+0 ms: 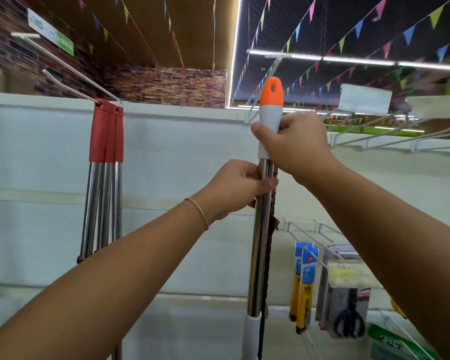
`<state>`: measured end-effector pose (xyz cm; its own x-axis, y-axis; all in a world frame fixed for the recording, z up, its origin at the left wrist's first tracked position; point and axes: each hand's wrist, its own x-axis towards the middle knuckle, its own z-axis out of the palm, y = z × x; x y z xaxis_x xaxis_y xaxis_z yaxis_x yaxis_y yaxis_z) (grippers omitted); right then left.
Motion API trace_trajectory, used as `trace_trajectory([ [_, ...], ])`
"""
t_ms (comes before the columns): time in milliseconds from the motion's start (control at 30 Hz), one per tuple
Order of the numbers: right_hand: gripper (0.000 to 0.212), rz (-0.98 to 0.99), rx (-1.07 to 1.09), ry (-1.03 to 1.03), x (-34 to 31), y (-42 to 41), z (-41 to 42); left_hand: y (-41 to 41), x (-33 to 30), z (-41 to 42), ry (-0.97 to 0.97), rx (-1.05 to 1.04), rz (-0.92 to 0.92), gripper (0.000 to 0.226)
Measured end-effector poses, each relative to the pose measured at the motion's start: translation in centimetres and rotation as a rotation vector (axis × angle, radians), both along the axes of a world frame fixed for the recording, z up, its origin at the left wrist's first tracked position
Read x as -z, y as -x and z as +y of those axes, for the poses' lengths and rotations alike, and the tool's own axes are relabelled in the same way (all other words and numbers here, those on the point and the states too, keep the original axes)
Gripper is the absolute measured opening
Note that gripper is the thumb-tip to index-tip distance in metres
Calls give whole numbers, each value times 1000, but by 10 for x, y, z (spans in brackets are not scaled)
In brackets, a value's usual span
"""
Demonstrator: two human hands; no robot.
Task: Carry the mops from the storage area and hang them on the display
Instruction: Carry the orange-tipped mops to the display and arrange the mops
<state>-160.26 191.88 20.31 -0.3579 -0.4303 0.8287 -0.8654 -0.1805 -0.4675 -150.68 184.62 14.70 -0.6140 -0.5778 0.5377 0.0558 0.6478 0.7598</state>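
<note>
With both hands, the left hand (240, 185) and the right hand (294, 144), gripping the upright mop (266, 162) at frame centre, lifting its orange eyelet level with the hook (266, 81) behind should seat it cleanly.

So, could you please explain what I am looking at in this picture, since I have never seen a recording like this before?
There is no machine here: a person wears a wide-angle camera on the head, so this single picture looks out along their own two bare arms, tilted up toward a shop ceiling. The right hand grips the grey part of a mop handle just under its orange tip, which has a hanging hole. The left hand holds the shiny metal shaft lower down. A white wire hook sticks out from the white display wall just behind the tip. To the left, red-capped mop handles already hang from another hook. Lower right, packaged scissors hang on pegs.
</note>
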Motion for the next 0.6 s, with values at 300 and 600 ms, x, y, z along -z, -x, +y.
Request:
trace_trajectory([
  [300,38,-47,-20,-48,4,6,-17,5,2,-16,-14,-13,-41,13],
  [600,36,-43,-88,-50,8,14,-24,12,4,-20,3,-20,-35,9],
])
